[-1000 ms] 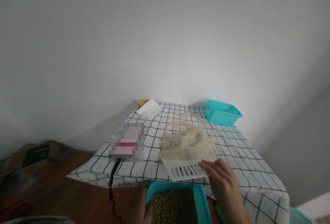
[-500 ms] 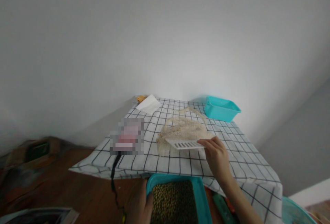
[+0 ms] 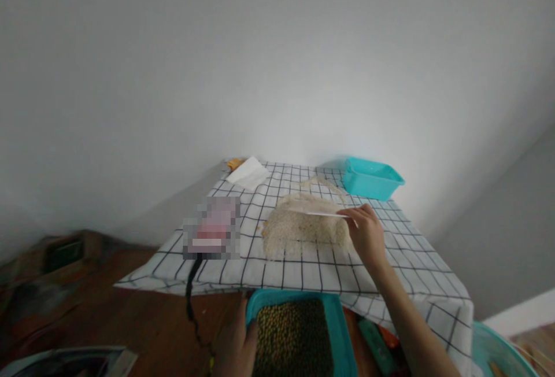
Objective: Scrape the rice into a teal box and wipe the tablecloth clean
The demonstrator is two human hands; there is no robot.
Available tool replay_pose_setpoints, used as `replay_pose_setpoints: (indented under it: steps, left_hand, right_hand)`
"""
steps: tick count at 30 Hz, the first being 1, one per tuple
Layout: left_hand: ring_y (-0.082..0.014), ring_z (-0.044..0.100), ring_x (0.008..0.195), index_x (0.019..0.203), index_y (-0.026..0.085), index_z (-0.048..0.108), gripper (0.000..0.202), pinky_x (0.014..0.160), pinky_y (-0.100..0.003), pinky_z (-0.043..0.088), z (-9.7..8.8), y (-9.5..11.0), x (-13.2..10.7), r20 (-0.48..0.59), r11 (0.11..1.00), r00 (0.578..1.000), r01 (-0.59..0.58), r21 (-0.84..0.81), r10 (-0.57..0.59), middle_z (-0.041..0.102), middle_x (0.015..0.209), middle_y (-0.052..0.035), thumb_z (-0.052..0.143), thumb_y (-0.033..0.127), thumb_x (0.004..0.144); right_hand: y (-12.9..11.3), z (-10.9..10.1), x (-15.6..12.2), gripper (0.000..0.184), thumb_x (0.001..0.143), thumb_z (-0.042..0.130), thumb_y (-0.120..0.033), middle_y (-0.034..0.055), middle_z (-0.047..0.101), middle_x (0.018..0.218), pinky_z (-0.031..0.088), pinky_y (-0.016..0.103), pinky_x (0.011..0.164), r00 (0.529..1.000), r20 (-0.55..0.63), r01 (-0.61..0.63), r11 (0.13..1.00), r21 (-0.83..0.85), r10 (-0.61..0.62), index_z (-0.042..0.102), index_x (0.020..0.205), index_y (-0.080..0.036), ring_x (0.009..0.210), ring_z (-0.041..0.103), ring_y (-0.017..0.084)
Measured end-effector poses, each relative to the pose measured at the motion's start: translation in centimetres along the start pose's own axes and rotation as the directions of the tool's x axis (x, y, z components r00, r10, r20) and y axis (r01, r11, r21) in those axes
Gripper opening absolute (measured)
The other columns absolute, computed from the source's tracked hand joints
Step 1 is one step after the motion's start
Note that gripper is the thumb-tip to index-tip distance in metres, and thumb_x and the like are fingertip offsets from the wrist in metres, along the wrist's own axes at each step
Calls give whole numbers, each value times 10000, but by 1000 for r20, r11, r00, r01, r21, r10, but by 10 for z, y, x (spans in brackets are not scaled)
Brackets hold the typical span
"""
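My right hand (image 3: pixel 366 233) pinches a thin white slotted scoop (image 3: pixel 318 213), now seen almost edge-on. The scoop is over the far part of a spread pile of pale, fine grains (image 3: pixel 299 235) on the checked cloth; I cannot tell whether it touches them. Below the table's front edge, my left hand (image 3: pixel 238 342) grips the left rim of a turquoise tub (image 3: pixel 341 325), its fingers partly hidden. Small greenish-brown beans (image 3: pixel 290 336) fill the tub, lighter on the left and darker on the right.
A second turquoise tub (image 3: pixel 372 179) stands at the table's back right. A white sheet (image 3: pixel 248 173) and a yellow cloth (image 3: pixel 235 163) lie at the back left. A blurred-out pink object (image 3: pixel 212 226) trails a black cord (image 3: pixel 191 302) over the edge of the checked tablecloth (image 3: pixel 399 273).
My right hand has moved away from me with the scoop, from the pile's near side to its far part. The scoop has tilted from showing its slots to edge-on. My left hand stays on the tub.
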State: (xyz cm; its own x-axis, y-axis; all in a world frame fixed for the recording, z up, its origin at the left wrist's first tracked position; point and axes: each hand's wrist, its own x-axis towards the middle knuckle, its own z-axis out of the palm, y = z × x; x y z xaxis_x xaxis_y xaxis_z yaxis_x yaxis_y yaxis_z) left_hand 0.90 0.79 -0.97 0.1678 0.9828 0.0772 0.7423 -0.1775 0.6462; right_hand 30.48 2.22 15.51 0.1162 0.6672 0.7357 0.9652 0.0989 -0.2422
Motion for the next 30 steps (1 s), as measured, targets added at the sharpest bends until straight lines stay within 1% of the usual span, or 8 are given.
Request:
replay_pose_setpoints:
  steps: [4,6,9,13,18,23,26,30]
  left_hand:
    - [-312,709,1038,1297,4,506,551,936,-477,536,-1,3,0,6,1000,1000,0,-20,0,728,1146,-221,269,269,877]
    - [-318,718,1011,1309,-10,488,567,917,-487,544,-2,4,0,26,999,1000,12,-41,-11,738,1112,-228,259,276,876]
    - [-324,727,984,1283,29,516,541,897,-500,555,1,0,1,-5,998,1000,2,-68,-2,755,1071,-216,285,295,871]
    - [-295,691,1087,1248,73,539,494,959,-459,539,9,-6,2,-69,992,997,-45,-118,37,721,1174,-200,312,298,872]
    - [-295,659,1142,1306,66,496,516,1004,-468,513,3,1,0,-42,992,999,-22,-123,17,705,1211,-194,295,289,887]
    - [-309,600,1218,1300,23,492,549,1057,-483,463,-7,9,0,21,991,1000,15,-131,-12,635,1307,-228,288,302,873]
    - [-313,613,1203,1284,79,511,502,1054,-515,459,-5,8,0,-10,988,1000,15,-155,-17,655,1290,-206,314,292,874]
    - [-297,588,1236,1276,94,512,491,1086,-501,427,-4,7,-1,-39,985,999,0,-174,-7,634,1321,-202,318,293,870]
  right_hand:
    - [6,-8,3,171,865,616,-134,42,740,801,450,330,693,999,-31,-38,999,-6,38,758,908,-219,802,553,240]
    - [10,-13,4,158,863,621,-151,54,733,782,447,333,688,997,-56,-62,998,-10,61,758,917,-209,798,555,244]
    - [14,-16,6,150,857,625,-154,68,740,827,451,339,700,996,-63,-69,998,-5,69,758,906,-204,795,559,242]
    - [12,-11,9,186,848,620,-110,56,746,848,461,340,719,999,31,-18,1000,14,18,760,891,-224,815,559,241]
    - [6,-5,4,273,838,584,-44,50,743,825,484,344,744,984,162,68,994,84,-81,762,884,-246,839,573,235]
    - [4,-15,4,275,827,593,-42,46,750,872,500,346,753,982,157,85,987,133,-106,762,886,-251,842,590,222]
    - [1,-15,9,261,832,593,-46,51,745,859,490,353,754,990,123,55,993,108,-69,759,881,-240,842,584,229]
    - [-4,-8,10,266,828,589,-27,55,735,812,487,346,756,980,188,47,992,116,-69,756,868,-231,839,583,230]
